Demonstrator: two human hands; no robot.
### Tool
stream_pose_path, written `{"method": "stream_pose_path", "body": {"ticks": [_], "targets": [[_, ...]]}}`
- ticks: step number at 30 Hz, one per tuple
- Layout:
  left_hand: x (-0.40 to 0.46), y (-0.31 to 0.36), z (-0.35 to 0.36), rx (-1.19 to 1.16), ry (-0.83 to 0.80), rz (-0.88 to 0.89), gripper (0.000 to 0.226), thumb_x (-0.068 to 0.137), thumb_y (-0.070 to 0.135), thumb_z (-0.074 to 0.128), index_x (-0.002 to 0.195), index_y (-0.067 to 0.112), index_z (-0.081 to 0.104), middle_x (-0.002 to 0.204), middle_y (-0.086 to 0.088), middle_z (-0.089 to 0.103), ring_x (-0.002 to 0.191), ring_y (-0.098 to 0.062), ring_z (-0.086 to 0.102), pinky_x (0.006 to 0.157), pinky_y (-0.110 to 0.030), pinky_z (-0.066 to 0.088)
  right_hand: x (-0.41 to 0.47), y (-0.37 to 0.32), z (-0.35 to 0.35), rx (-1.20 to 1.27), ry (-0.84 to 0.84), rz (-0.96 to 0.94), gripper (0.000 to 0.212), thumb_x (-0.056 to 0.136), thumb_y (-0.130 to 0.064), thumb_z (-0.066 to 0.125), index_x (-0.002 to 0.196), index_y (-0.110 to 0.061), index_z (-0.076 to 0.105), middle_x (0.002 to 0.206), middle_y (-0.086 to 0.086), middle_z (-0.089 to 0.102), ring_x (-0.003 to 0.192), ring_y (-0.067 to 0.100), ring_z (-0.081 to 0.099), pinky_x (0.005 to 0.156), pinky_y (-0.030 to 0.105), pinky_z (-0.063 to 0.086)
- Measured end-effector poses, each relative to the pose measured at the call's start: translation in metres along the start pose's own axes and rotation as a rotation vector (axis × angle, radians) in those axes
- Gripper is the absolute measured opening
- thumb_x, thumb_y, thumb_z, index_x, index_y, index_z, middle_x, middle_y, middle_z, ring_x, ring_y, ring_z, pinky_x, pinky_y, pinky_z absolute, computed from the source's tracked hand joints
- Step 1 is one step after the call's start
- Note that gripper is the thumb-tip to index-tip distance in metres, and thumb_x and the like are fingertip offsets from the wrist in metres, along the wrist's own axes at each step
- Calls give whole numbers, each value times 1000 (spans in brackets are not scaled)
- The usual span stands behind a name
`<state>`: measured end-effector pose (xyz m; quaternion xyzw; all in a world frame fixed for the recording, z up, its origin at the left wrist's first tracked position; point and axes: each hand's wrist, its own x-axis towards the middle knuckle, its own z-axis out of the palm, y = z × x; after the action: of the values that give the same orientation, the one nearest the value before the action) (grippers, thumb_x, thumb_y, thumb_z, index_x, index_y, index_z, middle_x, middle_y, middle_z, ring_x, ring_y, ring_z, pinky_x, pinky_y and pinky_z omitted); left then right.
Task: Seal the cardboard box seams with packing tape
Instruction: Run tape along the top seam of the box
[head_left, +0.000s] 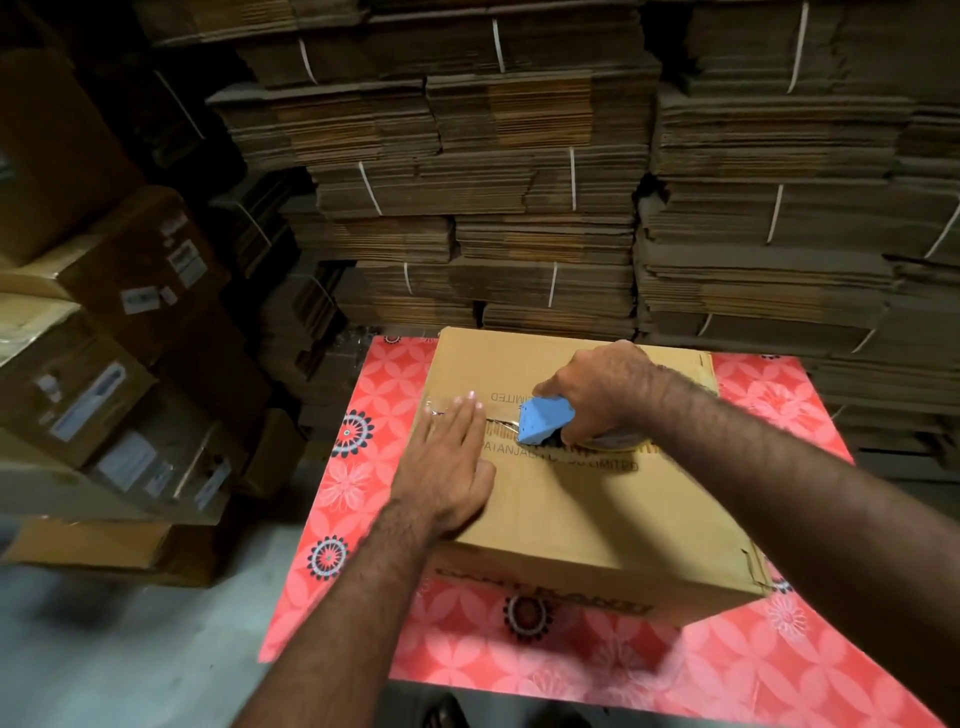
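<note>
Cardboard box (587, 525): sits closed on the desk (727, 670), which wears a red flowered cover; the top seam runs across the lid.
Left hand (449, 467): lies flat on the box lid at the seam's left end, fingers straight, pressing down on clear tape (441, 406) already stuck there.
Right hand (597, 395): fingers wrapped around a blue tape dispenser (545, 422), which rests on the box seam just right of the left hand.
Behind the box: strapped bundles of flattened cartons (519, 208).
Left of the box: labelled, stacked boxes (119, 332).
</note>
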<state>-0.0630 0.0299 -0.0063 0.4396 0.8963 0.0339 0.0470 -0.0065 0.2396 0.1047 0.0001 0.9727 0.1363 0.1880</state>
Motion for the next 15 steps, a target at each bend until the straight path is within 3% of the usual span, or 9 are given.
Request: {"method": "stream_pose_path", "body": {"ticks": [8,12,15], "targets": [[2,6,9,25,-14,10,74,94,52,7,160,21,-2,168,0,-8,154,-15,-5,125,-44,3,-6,4,0,15,11,15,68,86,-59,56,149,-45,34,124,-4,62,93,16,55,69,33,52],[-3,2,11,28,35,-173,84,96,62,15,159,8,2,167,-10,-1,155,-21,0,125,-43,3,-9,8,4,43,38,29,71,84,-62,57,149,-46,33,124,-6,63,100,16,60,76,37,56],[-2,2,10,17,23,-205,84,96,62,15,159,6,3,168,-11,0,154,-21,0,125,-40,-2,-5,2,3,27,1,27,69,85,-62,57,148,-45,36,123,-5,63,100,18,61,77,39,57]]}}
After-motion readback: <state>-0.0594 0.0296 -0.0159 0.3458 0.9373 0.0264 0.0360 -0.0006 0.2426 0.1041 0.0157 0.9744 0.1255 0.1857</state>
